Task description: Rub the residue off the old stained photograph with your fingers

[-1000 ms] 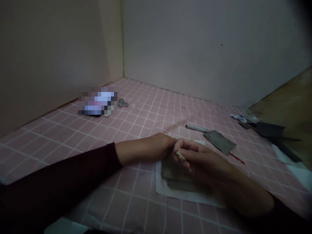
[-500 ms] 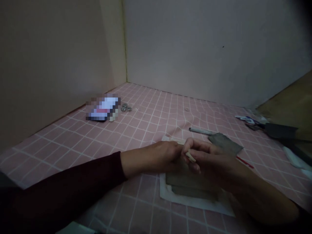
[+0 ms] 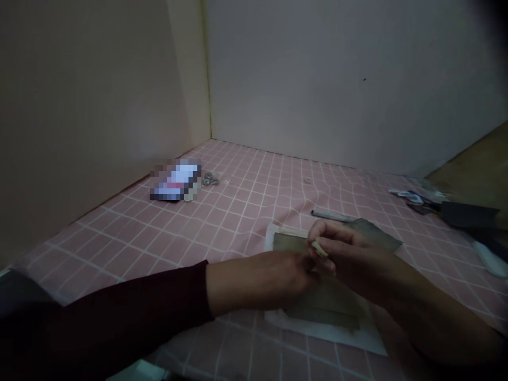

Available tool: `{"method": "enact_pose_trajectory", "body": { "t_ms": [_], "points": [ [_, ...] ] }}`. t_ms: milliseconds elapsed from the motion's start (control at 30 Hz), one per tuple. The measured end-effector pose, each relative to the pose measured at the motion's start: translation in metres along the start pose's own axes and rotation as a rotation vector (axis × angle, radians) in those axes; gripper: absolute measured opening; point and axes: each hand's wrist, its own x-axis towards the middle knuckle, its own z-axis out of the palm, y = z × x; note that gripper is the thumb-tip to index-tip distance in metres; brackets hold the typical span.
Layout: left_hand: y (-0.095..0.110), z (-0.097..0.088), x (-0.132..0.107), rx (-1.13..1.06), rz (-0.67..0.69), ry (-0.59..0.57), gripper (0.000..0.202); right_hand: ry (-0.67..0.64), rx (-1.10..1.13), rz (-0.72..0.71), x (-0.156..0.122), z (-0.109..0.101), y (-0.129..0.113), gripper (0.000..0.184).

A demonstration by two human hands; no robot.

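My right hand (image 3: 345,251) pinches a small cream-coloured curved piece (image 3: 319,249), possibly a ring, between thumb and fingers. Against those fingertips rests my left hand (image 3: 283,278), its fingers closed; whatever they grip is hidden. Under both hands lies a grey-brown sheet (image 3: 323,307), which looks like sandpaper, on white paper (image 3: 369,343). A darker grey piece of sheet (image 3: 375,233) sits just beyond my right hand, with a pen-like stick (image 3: 329,215) partly beneath it.
A lit, blurred-out phone (image 3: 177,180) is at the back left, near several small metal round parts (image 3: 210,179). A small pale ring (image 3: 307,180) lies toward the back wall. Dark sheets (image 3: 468,214) and tools (image 3: 415,198) cluster at the right on the pink checked cloth (image 3: 238,211).
My left hand has moved down and toward me, uncovering the sheet's far left corner. The right hand still holds the pale piece, turned slightly. The whole view has shifted a little.
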Motion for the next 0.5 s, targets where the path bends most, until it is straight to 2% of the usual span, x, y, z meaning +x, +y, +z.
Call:
{"method": "enact_pose_trajectory", "body": {
  "t_ms": [167,300,367,500],
  "points": [
    [0.017,0.004,0.001,0.195,0.008,-0.022,0.022,0.032,-0.008,-0.008,0.003,-0.003,0.001,0.012],
    [0.044,0.006,-0.001,0.342,0.02,-0.048,0.021,0.098,-0.016,0.01,0.004,-0.003,-0.001,0.015],
    [0.057,0.004,-0.002,0.529,-0.011,-0.068,0.028,0.114,-0.017,0.016,0.005,-0.003,-0.001,0.016],
    [0.069,-0.002,0.002,0.562,-0.054,-0.062,0.032,0.102,-0.009,0.031,0.005,-0.004,-0.001,0.017]
  ]
}}
